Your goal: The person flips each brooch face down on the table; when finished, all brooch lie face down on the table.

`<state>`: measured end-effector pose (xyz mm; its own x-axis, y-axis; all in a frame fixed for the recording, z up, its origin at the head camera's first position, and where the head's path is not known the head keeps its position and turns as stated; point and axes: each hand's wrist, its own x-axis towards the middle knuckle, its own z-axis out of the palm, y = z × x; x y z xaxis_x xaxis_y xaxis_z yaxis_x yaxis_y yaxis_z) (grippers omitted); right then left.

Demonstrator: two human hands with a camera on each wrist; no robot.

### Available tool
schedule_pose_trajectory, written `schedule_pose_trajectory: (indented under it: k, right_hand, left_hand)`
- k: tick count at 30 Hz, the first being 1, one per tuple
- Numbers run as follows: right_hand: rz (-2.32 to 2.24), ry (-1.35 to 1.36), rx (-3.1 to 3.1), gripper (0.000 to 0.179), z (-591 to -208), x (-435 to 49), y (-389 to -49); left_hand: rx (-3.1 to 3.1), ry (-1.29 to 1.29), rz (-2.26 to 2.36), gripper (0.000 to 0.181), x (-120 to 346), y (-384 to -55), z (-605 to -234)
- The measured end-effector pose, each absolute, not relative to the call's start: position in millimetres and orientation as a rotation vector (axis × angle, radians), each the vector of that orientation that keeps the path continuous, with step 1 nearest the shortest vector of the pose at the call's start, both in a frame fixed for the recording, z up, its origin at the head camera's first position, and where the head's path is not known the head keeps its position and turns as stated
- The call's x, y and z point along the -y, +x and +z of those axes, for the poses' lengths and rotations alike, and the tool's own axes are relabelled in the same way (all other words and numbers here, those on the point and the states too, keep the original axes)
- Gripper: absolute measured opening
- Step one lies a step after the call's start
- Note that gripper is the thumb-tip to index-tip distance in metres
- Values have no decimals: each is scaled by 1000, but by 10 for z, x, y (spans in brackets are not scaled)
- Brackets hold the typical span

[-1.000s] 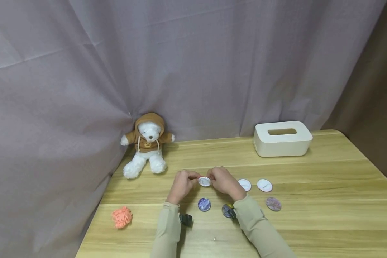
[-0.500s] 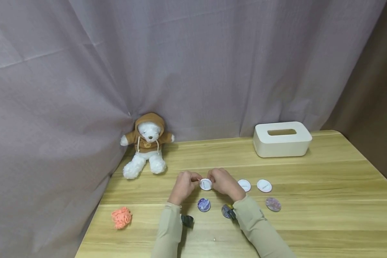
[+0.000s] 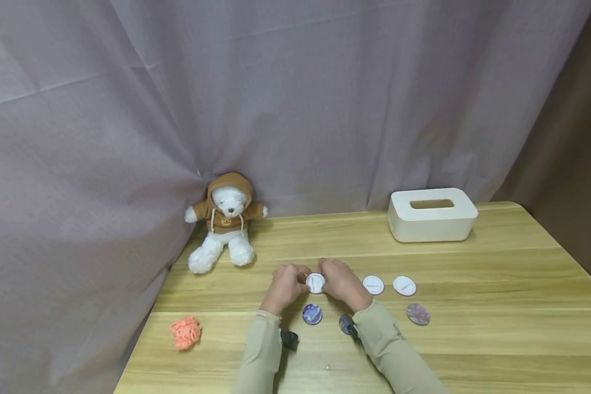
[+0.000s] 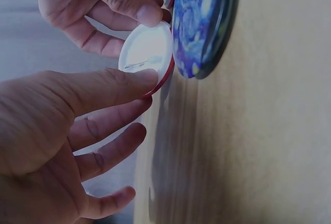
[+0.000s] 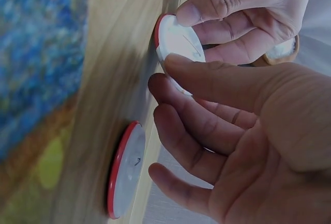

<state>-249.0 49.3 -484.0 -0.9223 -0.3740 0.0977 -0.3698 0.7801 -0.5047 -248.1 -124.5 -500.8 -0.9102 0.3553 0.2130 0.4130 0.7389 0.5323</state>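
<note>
Both hands pinch one round pin badge [image 3: 316,283] from opposite sides, its white back with the metal pin facing up. My left hand [image 3: 284,285] has its thumb [image 4: 139,81] on the badge's back near the rim, the other fingers loosely spread. On the other edge my right hand [image 3: 343,283] pinches with thumb [image 5: 181,63] above and fingers underneath. A red rim shows on the badge [image 5: 178,40] in the right wrist view. Just nearer than the hands lies a blue-and-white swirl-patterned badge [image 3: 312,314], picture side up. Another dark badge [image 3: 346,324] is partly covered by the right wrist's strap.
Two badges lie white back up, one right beside the right hand [image 3: 373,284] and one farther right [image 3: 405,285]. A pinkish badge [image 3: 418,314] lies nearer. A coral yarn bundle [image 3: 185,332], a teddy bear [image 3: 228,219] and a white tissue box [image 3: 432,215] stand around on the wooden table [image 3: 512,306].
The held badge has tilted so its white back faces the head camera more fully, and it has come slightly nearer. Both hands shifted a little with it.
</note>
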Motion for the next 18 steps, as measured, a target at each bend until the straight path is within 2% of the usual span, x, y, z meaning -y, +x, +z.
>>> schedule_pose_trajectory:
  k: [8, 18]
  right_hand:
    - [-748, -660, -3029, 26, -4898, -471, -2467]
    - [-595, -588, -3025, 19, -4877, -454, -2496]
  left_hand:
    - [2877, -637, -816, 28, 1232, -2473, -5056]
    - [2931, -576, -811, 34, 1209, -2469, -5044]
